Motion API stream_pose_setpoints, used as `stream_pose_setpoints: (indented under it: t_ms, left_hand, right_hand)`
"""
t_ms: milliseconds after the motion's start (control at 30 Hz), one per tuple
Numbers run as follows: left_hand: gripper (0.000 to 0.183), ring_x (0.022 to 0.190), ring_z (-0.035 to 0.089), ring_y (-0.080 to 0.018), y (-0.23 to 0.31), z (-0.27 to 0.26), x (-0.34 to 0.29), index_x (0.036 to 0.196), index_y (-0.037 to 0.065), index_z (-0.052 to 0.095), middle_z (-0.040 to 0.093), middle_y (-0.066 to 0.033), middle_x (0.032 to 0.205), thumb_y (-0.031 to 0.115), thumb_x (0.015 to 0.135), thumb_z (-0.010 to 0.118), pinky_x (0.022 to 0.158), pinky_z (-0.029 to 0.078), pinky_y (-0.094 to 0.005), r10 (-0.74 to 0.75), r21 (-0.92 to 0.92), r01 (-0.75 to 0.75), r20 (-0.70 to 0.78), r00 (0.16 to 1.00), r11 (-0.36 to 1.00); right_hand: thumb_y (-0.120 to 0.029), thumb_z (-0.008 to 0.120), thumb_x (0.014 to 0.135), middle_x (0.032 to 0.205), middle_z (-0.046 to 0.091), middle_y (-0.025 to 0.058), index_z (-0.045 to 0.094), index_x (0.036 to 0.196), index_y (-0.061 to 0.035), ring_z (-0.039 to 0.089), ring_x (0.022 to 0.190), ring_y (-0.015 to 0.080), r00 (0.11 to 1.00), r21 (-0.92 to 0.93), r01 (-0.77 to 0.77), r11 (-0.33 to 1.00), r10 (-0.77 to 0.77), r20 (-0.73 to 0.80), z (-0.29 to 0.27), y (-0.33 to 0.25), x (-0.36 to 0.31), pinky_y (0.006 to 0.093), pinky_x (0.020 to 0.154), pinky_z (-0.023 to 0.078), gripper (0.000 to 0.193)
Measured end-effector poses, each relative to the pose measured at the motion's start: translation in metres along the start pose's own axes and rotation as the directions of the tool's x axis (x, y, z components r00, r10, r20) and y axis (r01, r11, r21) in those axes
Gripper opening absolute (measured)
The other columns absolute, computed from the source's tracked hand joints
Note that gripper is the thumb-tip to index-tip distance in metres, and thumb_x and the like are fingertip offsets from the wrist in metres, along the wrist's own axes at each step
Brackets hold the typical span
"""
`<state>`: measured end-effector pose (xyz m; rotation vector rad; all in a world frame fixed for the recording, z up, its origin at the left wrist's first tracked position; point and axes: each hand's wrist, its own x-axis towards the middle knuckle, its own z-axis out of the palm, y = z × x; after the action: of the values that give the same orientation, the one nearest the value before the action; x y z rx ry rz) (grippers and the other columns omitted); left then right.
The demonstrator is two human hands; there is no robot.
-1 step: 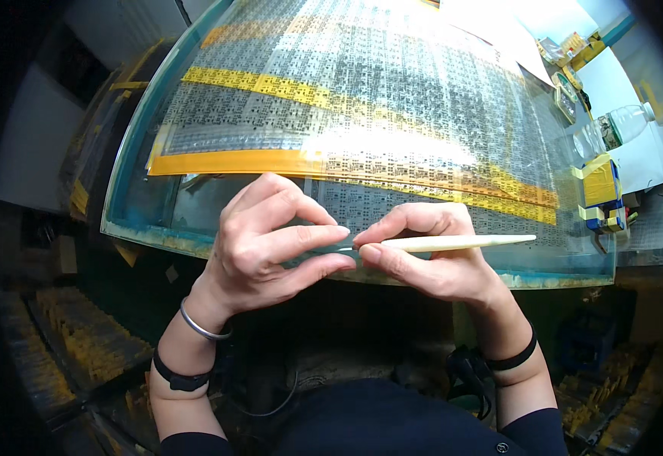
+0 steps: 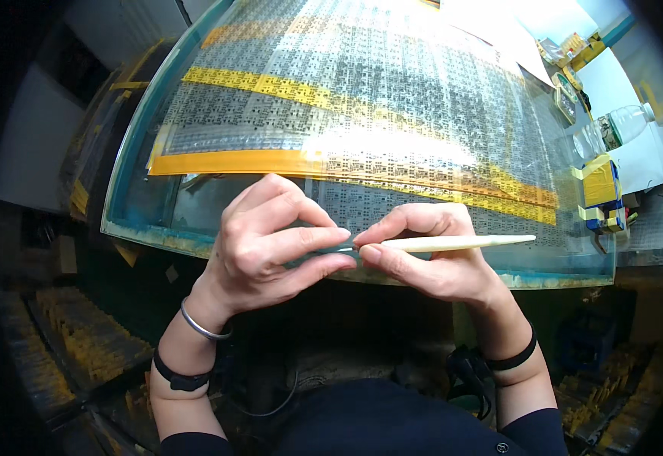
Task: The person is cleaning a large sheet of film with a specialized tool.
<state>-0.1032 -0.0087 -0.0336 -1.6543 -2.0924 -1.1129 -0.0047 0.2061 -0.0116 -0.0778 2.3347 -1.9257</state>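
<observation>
Level in my right hand (image 2: 422,247) is a slim tool with a cream tapered handle (image 2: 460,243), pinched near its left end between thumb and forefinger. The handle's pointed end sticks out to the right. Its short, pale working tip (image 2: 345,249) shows just left of those fingers, too small to tell its kind. My left hand (image 2: 270,243) curls in from the left, with thumb and forefinger drawn close around that tip. Whether they touch it or hold something tiny, I cannot make out. Both hands are above the near edge of a glass-topped table (image 2: 194,211).
Patterned film sheets (image 2: 248,114) with yellow and orange tape strips (image 2: 232,163) cover much of the glass. At the right are a clear plastic bottle (image 2: 624,128), a yellow-and-blue taped block (image 2: 601,182) and white paper (image 2: 639,167). Racks (image 2: 88,334) stand low at the left.
</observation>
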Motion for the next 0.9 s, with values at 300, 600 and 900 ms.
stream_pose_setpoints:
  t_ms: [300, 600, 900]
  left_hand:
    - [0.018, 0.069, 0.057, -0.0202, 0.001, 0.003, -0.001, 0.083, 0.007, 0.073, 0.065, -0.0015, 0.075, 0.003, 0.068, 0.080, 0.061, 0.048, -0.0306, 0.036, -0.023, -0.036, -0.005, 0.999, 0.999]
    - [0.003, 0.086, 0.066, -0.0266, 0.001, 0.004, 0.001, 0.090, 0.002, 0.065, 0.071, -0.0105, 0.092, 0.004, 0.090, 0.067, 0.080, 0.052, -0.0346, -0.267, -0.060, 0.262, -0.116, 0.957, 0.963]
    - [0.017, 0.094, 0.068, -0.0282, 0.007, 0.002, 0.002, 0.100, 0.000, 0.066, 0.074, -0.0138, 0.100, 0.013, 0.100, 0.055, 0.088, 0.051, -0.0387, -0.342, -0.011, 0.343, 0.040, 0.939, 0.939]
  right_hand:
    - [-0.009, 0.072, 0.088, 0.078, 0.072, 0.0063, 0.073, 0.093, 0.0015, 0.065, 0.072, 0.0076, 0.999, 0.095, -0.031, 0.995, 0.029, 0.015, 0.001, 0.004, -0.001, 0.0217, 0.064, 0.052, 0.012]
    - [-0.013, 0.072, 0.086, 0.073, 0.069, 0.0046, 0.071, 0.089, -0.0007, 0.063, 0.066, 0.0062, 0.967, 0.016, -0.015, 1.000, 0.018, -0.253, 0.004, 0.017, 0.005, 0.0228, 0.059, 0.050, 0.013]
    - [-0.014, 0.072, 0.084, 0.068, 0.068, 0.0056, 0.072, 0.087, -0.0013, 0.062, 0.062, 0.0066, 0.972, -0.138, 0.064, 0.988, -0.093, -0.217, 0.005, 0.019, 0.006, 0.0240, 0.057, 0.050, 0.014]
